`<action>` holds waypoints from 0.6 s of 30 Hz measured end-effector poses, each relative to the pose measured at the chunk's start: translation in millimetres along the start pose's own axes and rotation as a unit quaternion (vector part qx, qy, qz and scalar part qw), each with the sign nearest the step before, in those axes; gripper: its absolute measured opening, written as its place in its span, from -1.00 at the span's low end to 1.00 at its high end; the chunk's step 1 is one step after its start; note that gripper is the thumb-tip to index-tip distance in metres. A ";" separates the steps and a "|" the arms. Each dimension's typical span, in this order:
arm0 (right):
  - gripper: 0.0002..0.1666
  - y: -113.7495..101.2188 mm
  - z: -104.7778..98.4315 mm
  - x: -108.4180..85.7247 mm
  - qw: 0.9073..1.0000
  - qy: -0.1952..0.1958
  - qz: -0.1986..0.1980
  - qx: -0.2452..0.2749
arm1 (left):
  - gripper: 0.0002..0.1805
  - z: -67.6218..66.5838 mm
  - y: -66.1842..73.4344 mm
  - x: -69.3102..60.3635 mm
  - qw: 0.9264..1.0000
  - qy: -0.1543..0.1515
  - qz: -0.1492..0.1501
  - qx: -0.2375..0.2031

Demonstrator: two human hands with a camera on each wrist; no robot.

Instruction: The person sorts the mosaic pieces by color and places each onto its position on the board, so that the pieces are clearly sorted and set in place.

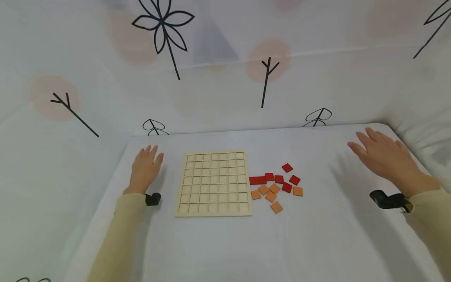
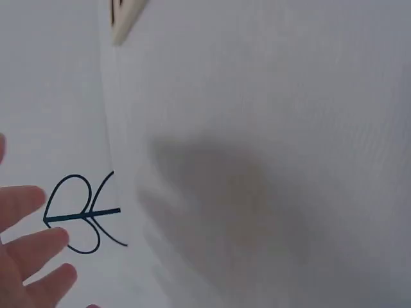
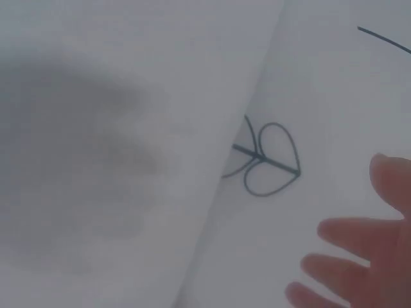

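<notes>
Left of a pale gridded board [image 1: 178,184], my left hand [image 1: 144,168] hovers over the white table with its fingers extended and holds nothing. My right hand [image 1: 384,156] is raised above the table's right side, fingers spread, with nothing in it. The board lies flat and its square cells hold no tiles. Beside its right edge are scattered several red square tiles [image 1: 287,187] and several orange square tiles [image 1: 276,207]. A longer red strip [image 1: 257,180] touches or nearly touches the board. In the left wrist view a corner of the board [image 2: 125,22] shows at the top.
The white table [image 1: 225,246] meets a patterned cloth backdrop [image 1: 225,94] at its far edge. More white cloth [image 1: 430,105] hangs at the right. Dark wrist camera mounts [image 1: 385,199] stick out from the sleeves, and both hands cast shadows on the table.
</notes>
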State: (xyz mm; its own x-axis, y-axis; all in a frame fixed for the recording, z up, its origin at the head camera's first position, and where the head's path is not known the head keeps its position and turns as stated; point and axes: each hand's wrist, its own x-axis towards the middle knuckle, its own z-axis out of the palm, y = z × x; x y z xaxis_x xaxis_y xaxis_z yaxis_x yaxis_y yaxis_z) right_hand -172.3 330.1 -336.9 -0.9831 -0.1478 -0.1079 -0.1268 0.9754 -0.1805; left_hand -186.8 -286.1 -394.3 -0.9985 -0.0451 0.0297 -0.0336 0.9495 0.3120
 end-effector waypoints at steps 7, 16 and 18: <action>-0.20 1.6 15.9 -14.0 0.999 -0.005 0.015 0.042 | -0.43 31.6 10.4 -27.2 0.983 -0.034 -0.083 -0.162; -0.51 -31.9 53.5 -15.8 0.991 0.032 -0.024 0.126 | -0.52 45.5 32.3 -51.7 0.969 -0.077 -0.099 -0.214; -0.53 -43.8 63.1 -13.9 0.989 0.034 -0.032 0.140 | -0.49 46.1 37.2 -55.7 0.970 -0.084 -0.089 -0.210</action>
State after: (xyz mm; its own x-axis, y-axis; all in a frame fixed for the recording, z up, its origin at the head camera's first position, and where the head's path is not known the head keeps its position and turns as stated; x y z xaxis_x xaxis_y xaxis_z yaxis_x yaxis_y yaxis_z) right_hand -144.8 279.0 -389.2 -0.9821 -0.1870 -0.0227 -0.1570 0.8794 -0.4494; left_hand -134.4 -233.9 -428.1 -0.9725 -0.1117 -0.2044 -0.2210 0.7198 0.6581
